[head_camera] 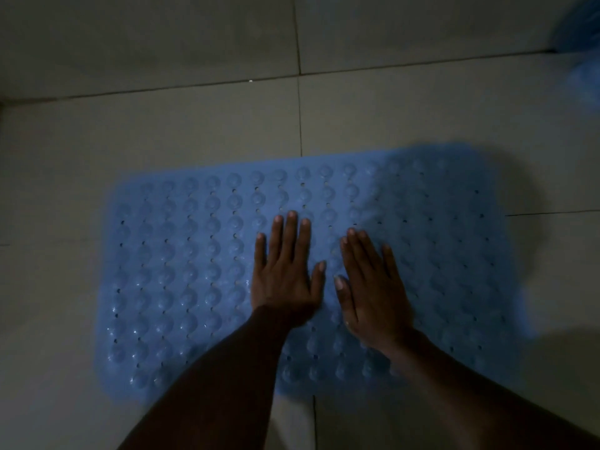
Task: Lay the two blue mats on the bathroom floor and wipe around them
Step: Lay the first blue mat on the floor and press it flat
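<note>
A blue rubber mat (181, 261) with rows of round bumps and small holes lies flat on the grey tiled floor (162, 125), spanning the middle of the view. My left hand (285, 271) rests palm down on its centre, fingers spread. My right hand (373, 287) lies flat beside it, fingers together and angled left. Neither hand holds anything. A blurred blue shape (581, 43), possibly the second mat, shows at the top right corner.
Large grey tiles with dark grout lines surround the mat on all sides. A wall or step runs along the top (146, 37). The light is dim. A dark rounded shadow falls at the lower right (568, 358).
</note>
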